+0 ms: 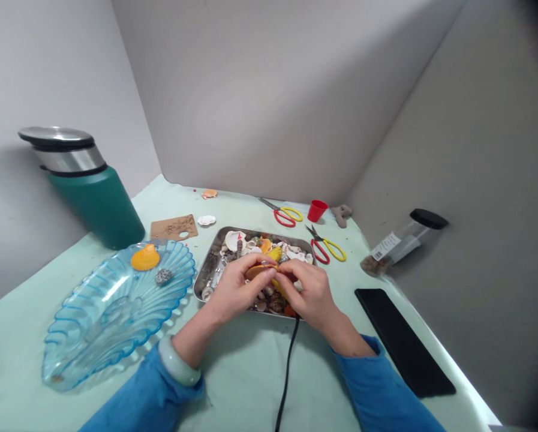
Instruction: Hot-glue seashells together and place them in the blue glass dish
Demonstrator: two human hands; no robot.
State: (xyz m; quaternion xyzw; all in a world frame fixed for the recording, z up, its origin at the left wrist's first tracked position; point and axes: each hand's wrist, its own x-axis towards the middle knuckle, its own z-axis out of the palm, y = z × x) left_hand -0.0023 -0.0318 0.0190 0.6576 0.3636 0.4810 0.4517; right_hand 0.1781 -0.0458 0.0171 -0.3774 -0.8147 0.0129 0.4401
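My left hand (242, 287) is closed in a pinch on a flat tan-brown piece (253, 272), perhaps card or shell. My right hand (310, 289) meets it from the other side, its thumb and fingertips pressed at the piece's right end. Both hands are above a metal tray (199, 283) filled with mixed shells (234, 241). A yellow object (275, 254) shows just behind the fingers, and more yellow shows beneath my right hand. From under that hand a black cord (288, 366) runs toward me. The fingers hide what lies between them.
Left are a blue glass dish (116, 312) holding an orange shell (145, 258) and a speckled lump (163, 276), and a green bottle (95, 204). Behind are a brown card (172, 227), scissors (284, 215), more scissors (325, 246) and a red cup (317, 210). Right: a black slab (401, 339), a clear jar (399, 243).
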